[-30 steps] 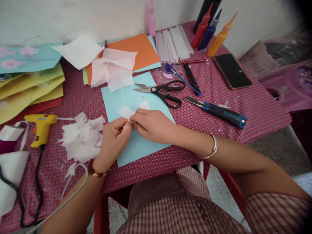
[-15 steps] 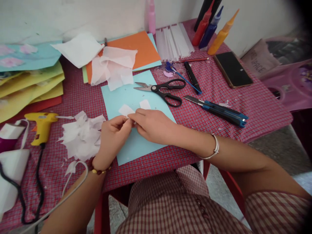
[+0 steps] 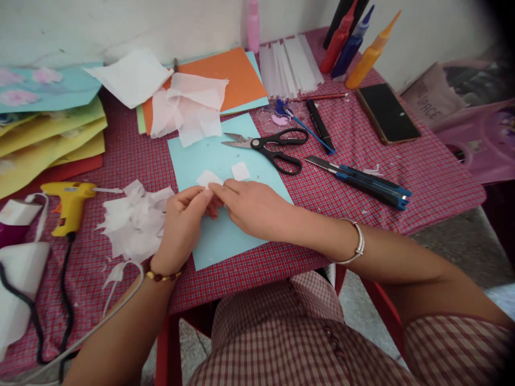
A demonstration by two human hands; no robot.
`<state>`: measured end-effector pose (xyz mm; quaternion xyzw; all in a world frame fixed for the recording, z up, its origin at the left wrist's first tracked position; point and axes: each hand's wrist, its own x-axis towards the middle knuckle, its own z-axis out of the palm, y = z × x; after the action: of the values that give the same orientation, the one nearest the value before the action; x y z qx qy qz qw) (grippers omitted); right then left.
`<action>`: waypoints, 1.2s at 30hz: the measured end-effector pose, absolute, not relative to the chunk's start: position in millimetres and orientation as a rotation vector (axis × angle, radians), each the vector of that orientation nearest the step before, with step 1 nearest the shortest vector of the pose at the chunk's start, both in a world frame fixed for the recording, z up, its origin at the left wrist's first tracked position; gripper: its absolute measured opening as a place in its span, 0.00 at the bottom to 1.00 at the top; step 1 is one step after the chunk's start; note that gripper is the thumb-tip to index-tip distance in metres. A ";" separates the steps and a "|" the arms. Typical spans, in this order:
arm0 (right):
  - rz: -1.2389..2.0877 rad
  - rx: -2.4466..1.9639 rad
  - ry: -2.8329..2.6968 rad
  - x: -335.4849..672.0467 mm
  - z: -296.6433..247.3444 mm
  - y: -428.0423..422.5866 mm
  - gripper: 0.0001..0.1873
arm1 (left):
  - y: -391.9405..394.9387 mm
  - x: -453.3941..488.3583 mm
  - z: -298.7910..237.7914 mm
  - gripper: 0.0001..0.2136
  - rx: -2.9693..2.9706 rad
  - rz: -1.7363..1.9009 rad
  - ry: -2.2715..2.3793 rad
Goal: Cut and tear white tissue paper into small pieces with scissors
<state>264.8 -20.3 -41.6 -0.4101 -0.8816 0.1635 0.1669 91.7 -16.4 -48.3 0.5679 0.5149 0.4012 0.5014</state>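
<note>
My left hand [image 3: 182, 222] and my right hand [image 3: 251, 206] meet over a light blue paper sheet [image 3: 225, 155]. Their fingertips pinch a small white tissue piece [image 3: 207, 178] between them, most of it hidden under my fingers. A second small white square [image 3: 240, 171] lies loose on the blue sheet just beyond my right hand. A heap of white tissue scraps [image 3: 134, 220] sits directly left of my left hand.
Black scissors [image 3: 269, 147], a blue utility knife [image 3: 362, 179], a marker [image 3: 317, 126], a phone [image 3: 388, 112] and glue bottles [image 3: 372, 53] lie to the right. A yellow glue gun [image 3: 68, 201] and coloured paper stacks [image 3: 48, 139] are left; crumpled tissue [image 3: 189, 110] is behind.
Both hands have shifted slightly up the blue sheet, still working the same small tissue piece. The camera has tilted a little.
</note>
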 end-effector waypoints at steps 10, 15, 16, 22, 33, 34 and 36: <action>0.770 -1.116 -2.375 270.3 -34.0 -16.2 0.20 | -14.1 88.1 -49.4 0.07 1.280 0.992 1.227; 0.812 -1.068 -2.281 272.5 -35.7 -14.2 0.15 | -17.9 86.9 -46.0 0.09 1.477 0.942 1.289; 0.814 -1.072 -2.280 272.4 -35.5 -14.4 0.15 | -18.0 86.5 -45.9 0.09 1.493 0.933 1.279; 0.815 -1.092 -2.314 272.0 -32.6 -15.7 0.15 | -17.9 84.9 -47.9 0.11 1.531 0.928 1.322; 0.987 -1.091 -1.953 273.2 -40.9 -7.1 0.09 | -24.3 96.5 -30.2 0.10 1.991 0.816 1.285; 0.993 -1.096 -1.912 274.8 -41.5 -4.0 0.09 | -24.2 95.6 -30.5 0.10 1.992 0.852 1.276; 0.984 -1.125 -1.838 278.9 -41.9 3.2 0.08 | -23.2 92.1 -31.5 0.09 1.944 0.927 1.280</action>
<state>278.9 3.2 -41.9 -0.4399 -0.7186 0.3848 0.3768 92.1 -23.2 -31.5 0.7370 0.4852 0.3515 0.3128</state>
